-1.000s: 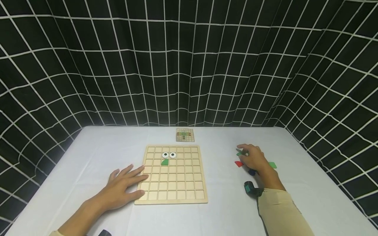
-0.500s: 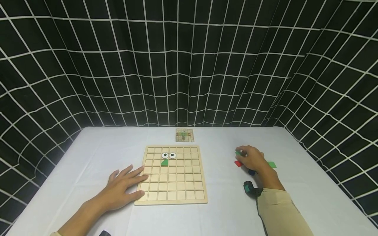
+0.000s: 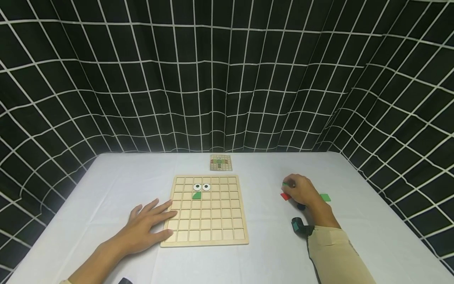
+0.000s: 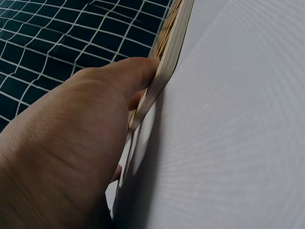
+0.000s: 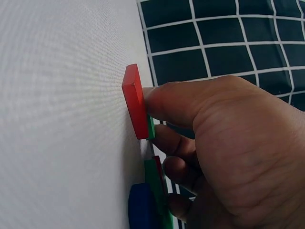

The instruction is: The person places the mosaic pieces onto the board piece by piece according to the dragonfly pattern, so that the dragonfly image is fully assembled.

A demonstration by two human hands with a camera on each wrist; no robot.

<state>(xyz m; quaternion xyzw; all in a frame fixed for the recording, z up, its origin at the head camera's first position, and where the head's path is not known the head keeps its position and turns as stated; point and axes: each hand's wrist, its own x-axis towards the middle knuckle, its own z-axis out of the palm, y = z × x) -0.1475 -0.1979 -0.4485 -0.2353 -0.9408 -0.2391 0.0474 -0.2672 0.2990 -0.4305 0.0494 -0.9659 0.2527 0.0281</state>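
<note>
My left hand (image 3: 142, 227) lies with spread fingers over the left edge of a wooden grid board (image 3: 209, 224); in the left wrist view its thumb rests on the board's rim (image 4: 174, 52). Two eye pieces (image 3: 201, 187) sit on the board, above a green rounded piece (image 3: 196, 195). At the right of the table, my right hand (image 3: 301, 190) pinches a small green piece (image 5: 151, 128) between thumb and fingers, partly hidden by them. A red piece (image 3: 285, 196) lies just in front of the thumb. Behind it a dark blue piece (image 3: 301, 206) shows beside the wrist.
A small picture card (image 3: 220, 162) with a gridded figure lies beyond the board. A light green piece (image 3: 325, 197) lies right of my right hand. Another green piece (image 5: 155, 179) shows under the fingers. A black gridded curtain (image 3: 220, 79) surrounds the white table (image 3: 262, 232).
My right thumb and fingers have closed together on the green piece. The left hand and the pieces on the board stay put; the head view has shifted slightly.
</note>
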